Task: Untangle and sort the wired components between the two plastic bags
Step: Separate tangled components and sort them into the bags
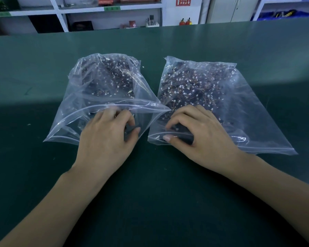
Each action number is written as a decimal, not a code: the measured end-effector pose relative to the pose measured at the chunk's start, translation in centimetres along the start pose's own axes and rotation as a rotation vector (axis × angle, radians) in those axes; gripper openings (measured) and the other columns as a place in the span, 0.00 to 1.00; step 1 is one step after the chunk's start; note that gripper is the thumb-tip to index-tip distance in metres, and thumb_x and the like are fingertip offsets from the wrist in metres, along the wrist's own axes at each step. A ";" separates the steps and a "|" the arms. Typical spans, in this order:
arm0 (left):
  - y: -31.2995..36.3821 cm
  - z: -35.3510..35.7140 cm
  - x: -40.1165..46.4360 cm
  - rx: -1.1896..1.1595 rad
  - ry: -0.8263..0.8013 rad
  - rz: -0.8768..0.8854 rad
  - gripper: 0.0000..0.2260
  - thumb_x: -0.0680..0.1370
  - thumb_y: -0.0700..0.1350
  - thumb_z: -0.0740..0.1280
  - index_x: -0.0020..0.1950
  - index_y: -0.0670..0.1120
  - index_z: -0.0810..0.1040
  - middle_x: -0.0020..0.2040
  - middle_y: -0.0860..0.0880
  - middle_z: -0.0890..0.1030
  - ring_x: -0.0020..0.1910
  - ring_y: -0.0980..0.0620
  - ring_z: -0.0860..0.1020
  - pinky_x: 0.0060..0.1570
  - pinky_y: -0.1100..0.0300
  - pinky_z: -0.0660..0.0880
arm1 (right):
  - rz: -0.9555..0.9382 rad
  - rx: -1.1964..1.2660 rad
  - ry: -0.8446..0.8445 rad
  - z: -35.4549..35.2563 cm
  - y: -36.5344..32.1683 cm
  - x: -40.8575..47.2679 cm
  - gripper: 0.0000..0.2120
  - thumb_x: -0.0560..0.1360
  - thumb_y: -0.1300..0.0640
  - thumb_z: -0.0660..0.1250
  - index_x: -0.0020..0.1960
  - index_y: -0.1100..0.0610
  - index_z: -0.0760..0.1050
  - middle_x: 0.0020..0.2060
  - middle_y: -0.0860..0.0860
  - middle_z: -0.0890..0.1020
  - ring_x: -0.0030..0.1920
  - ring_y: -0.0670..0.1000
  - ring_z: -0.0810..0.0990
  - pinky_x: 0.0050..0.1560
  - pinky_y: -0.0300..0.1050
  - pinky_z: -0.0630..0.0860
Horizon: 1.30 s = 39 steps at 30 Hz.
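The left hand (107,132) reaches into the mouth of the left bag (82,97), fingers curled on a dark wired component (132,130). The right hand (193,132) does likewise in the right bag (243,107), gripping a dark clump (178,128). Beyond the fingers, each bag holds a tangled heap on the green bench (150,184). Likely step: drawing pieces out; next, teasing wires apart gently.

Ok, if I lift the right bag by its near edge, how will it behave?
The right bag is thin clear film that wrinkles, so it will probably sag, not lift flat. Its wired parts lie in a loose tangled heap, so they would likely slide toward the low end. The mouth by the right hand looks open, so parts may spill.
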<state>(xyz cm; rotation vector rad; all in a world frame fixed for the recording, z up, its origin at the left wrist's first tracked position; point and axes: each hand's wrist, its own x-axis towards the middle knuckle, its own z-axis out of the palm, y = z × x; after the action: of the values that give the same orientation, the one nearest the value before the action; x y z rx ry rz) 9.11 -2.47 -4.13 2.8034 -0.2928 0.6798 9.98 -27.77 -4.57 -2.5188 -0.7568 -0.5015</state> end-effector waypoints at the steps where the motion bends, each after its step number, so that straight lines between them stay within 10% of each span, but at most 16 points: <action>1: 0.0 -0.1 0.0 0.020 -0.017 0.001 0.09 0.78 0.55 0.73 0.50 0.52 0.79 0.52 0.53 0.77 0.53 0.48 0.78 0.50 0.51 0.74 | 0.000 -0.006 -0.010 0.0 0.0 0.0 0.13 0.79 0.42 0.71 0.56 0.50 0.82 0.56 0.44 0.79 0.57 0.49 0.75 0.62 0.46 0.70; 12: -0.6 -0.4 0.2 -0.017 -0.143 -0.103 0.09 0.81 0.59 0.69 0.51 0.55 0.81 0.48 0.57 0.76 0.54 0.50 0.77 0.48 0.55 0.70 | 0.063 -0.052 0.001 0.0 -0.1 0.1 0.16 0.71 0.64 0.74 0.55 0.49 0.83 0.54 0.45 0.80 0.56 0.51 0.76 0.61 0.49 0.72; 21: -0.7 -0.3 0.3 -0.196 -0.060 0.014 0.08 0.76 0.40 0.77 0.48 0.53 0.83 0.43 0.58 0.79 0.41 0.58 0.75 0.40 0.66 0.70 | 0.049 0.048 -0.012 -0.6 -1.0 0.0 0.13 0.73 0.43 0.69 0.54 0.48 0.82 0.52 0.43 0.79 0.54 0.47 0.75 0.62 0.48 0.71; 29: 0.7 -0.5 0.1 -0.323 0.205 0.242 0.05 0.75 0.42 0.81 0.46 0.47 0.87 0.41 0.57 0.83 0.41 0.54 0.79 0.40 0.54 0.79 | 0.002 0.203 0.176 -0.4 -0.4 0.1 0.06 0.80 0.54 0.73 0.46 0.55 0.80 0.35 0.48 0.77 0.41 0.52 0.77 0.50 0.50 0.75; 39: 4.1 0.6 -1.3 -1.096 0.055 0.017 0.07 0.74 0.40 0.79 0.50 0.47 0.86 0.45 0.52 0.88 0.42 0.53 0.88 0.48 0.65 0.81 | -0.175 0.286 0.107 0.3 -0.2 0.2 0.10 0.77 0.51 0.78 0.51 0.57 0.84 0.47 0.43 0.83 0.45 0.52 0.80 0.52 0.52 0.76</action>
<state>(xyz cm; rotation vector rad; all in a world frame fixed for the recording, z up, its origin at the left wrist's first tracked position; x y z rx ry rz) 7.24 -6.37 -4.46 1.7342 -0.4893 0.3993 10.07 -27.41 -4.67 -2.1572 -0.9414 -0.5398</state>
